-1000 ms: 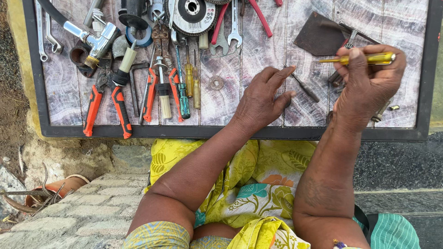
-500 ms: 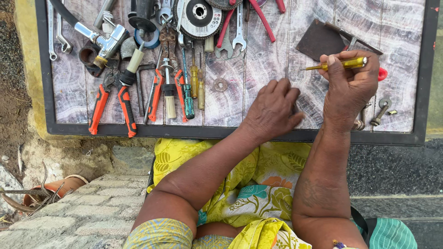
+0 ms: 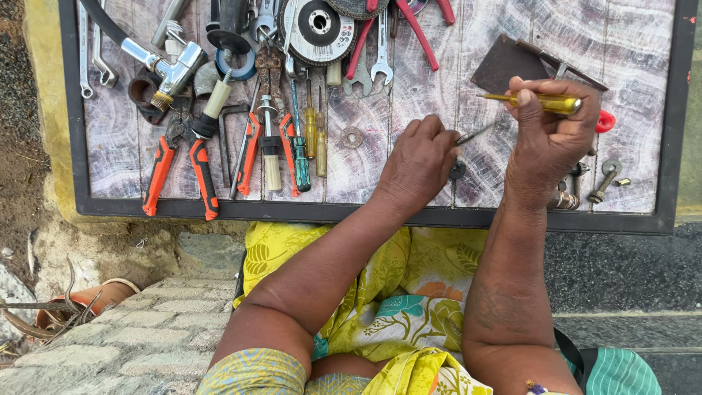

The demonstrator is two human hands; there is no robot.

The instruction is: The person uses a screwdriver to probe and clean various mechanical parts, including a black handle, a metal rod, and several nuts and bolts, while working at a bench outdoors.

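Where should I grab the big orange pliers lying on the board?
Grab the orange pliers by the two orange handles, coming from the board's near edge. The handles splay open towards that edge with bare board around them, while the metal jaws point into the crowded tools.

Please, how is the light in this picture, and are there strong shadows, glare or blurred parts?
Head view: soft, even daylight, only faint shadows under the left hand and right hand; small bright glints on the chrome tap fitting and the yellow screwdriver; tools on the board look sharp, with no clear motion blur.
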